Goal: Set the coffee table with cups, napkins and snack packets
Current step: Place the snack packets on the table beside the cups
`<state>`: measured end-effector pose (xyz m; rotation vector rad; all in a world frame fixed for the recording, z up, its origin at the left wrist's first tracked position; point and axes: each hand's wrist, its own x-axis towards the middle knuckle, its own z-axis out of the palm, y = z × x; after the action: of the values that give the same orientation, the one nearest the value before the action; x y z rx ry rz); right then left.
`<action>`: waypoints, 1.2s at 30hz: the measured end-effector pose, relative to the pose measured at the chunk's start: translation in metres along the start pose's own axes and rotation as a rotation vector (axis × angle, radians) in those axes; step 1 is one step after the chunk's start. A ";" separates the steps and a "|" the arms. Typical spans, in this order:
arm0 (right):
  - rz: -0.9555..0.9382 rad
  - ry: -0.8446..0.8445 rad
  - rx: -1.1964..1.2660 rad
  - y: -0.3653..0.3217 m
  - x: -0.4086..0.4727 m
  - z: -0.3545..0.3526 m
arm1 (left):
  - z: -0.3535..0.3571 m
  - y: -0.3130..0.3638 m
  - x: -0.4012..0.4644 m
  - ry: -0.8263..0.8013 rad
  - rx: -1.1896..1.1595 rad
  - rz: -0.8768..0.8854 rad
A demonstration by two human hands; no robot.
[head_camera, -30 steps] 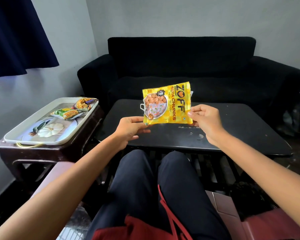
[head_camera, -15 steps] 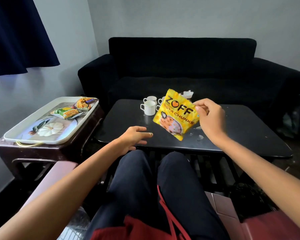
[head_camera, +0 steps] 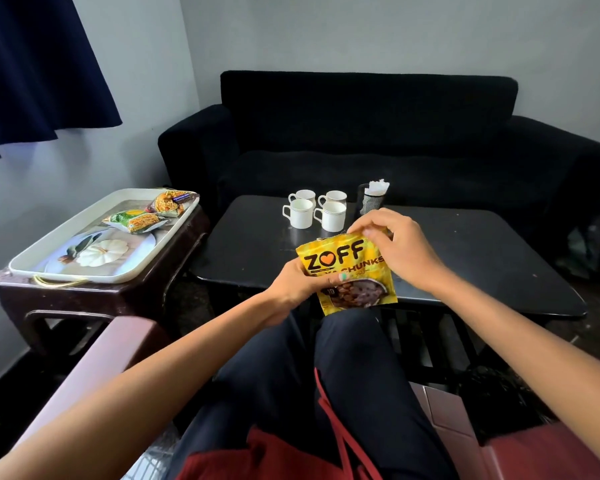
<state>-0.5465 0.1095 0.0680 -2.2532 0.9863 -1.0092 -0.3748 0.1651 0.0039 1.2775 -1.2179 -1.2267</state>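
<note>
Two hands: both hold one yellow snack packet (head_camera: pixel 347 271) above the near edge of the coffee table (head_camera: pixel 465 251).
Left hand (head_camera: pixel 298 285): fingers curled round the packet's left edge, thumb across its front.
Right hand (head_camera: pixel 392 247): fingers bent over the packet's top right corner, pinching it.
Cups: four white cups (head_camera: pixel 316 211) stand close together in a square near the table's far edge.
Napkins: white napkins in a dark mesh holder (head_camera: pixel 373 199), just right of the cups at the far edge.
Tray (head_camera: pixel 49 268): on the side table (head_camera: pixel 94 299) to the left; two more snack packets (head_camera: pixel 153 213) lie at its far end.
</note>
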 end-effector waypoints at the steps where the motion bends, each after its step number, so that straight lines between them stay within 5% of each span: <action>1: 0.009 0.010 0.033 0.000 0.001 -0.001 | 0.001 -0.001 0.000 0.031 -0.030 -0.008; 8: 0.116 0.065 0.378 0.005 0.005 -0.005 | 0.000 0.002 0.007 0.135 -0.261 -0.061; 19: 0.387 -0.169 0.594 0.019 0.000 0.020 | -0.016 0.009 0.017 0.293 -0.416 -0.091; 36: 0.856 0.143 0.804 0.080 0.042 0.147 | -0.070 -0.009 0.103 0.381 0.036 -0.459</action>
<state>-0.4455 0.0458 -0.0566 -0.9654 1.1605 -0.9170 -0.3043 0.0623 -0.0070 1.7869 -0.6939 -1.2005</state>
